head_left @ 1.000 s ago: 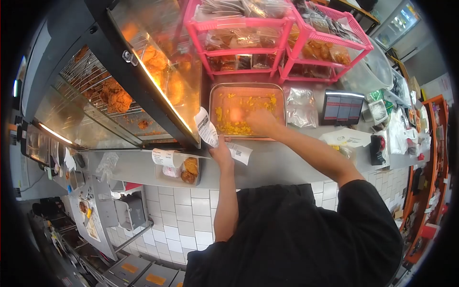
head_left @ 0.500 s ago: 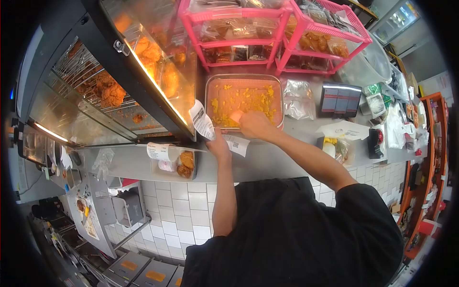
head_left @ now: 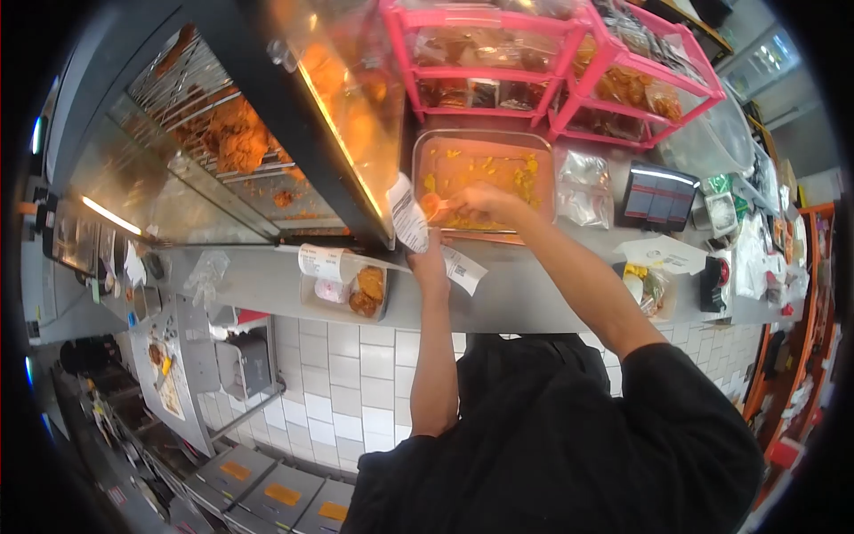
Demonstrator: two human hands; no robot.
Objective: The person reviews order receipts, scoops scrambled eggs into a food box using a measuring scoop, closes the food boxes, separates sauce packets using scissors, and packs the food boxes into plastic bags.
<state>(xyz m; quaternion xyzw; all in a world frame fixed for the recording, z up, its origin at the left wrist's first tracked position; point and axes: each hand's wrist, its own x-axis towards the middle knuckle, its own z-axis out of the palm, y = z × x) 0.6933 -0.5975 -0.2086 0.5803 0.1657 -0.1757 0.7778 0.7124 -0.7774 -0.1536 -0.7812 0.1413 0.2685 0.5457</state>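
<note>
A rectangular tray (head_left: 553,191) with a pink perforated liner holds scattered yellow pieces. Over its lower part, my right hand (head_left: 480,205) is closed on an orange scoop (head_left: 433,206), whose round end points left. My left hand (head_left: 430,264) grips a printed paper slip (head_left: 408,216) just below the tray's left corner. Another printed slip (head_left: 463,271) sticks out to the right of that hand. Left of it on the counter is an open box (head_left: 383,306) with browned fried pieces (head_left: 367,292) and a pink-and-white item (head_left: 332,290); a printed label covers its upper left.
A glass warming cabinet (head_left: 258,98) with fried chicken stands left. Pink racks (head_left: 485,69) of packets rise behind the tray. Right are clear packets (head_left: 584,189), a dark screen device (head_left: 659,194) and an open food box (head_left: 663,294). The steel counter (head_left: 516,298) runs in front.
The camera view has shifted, so the surroundings appear farther right. My right hand has moved the scoop toward the tray's left side, close to the slip in my left hand.
</note>
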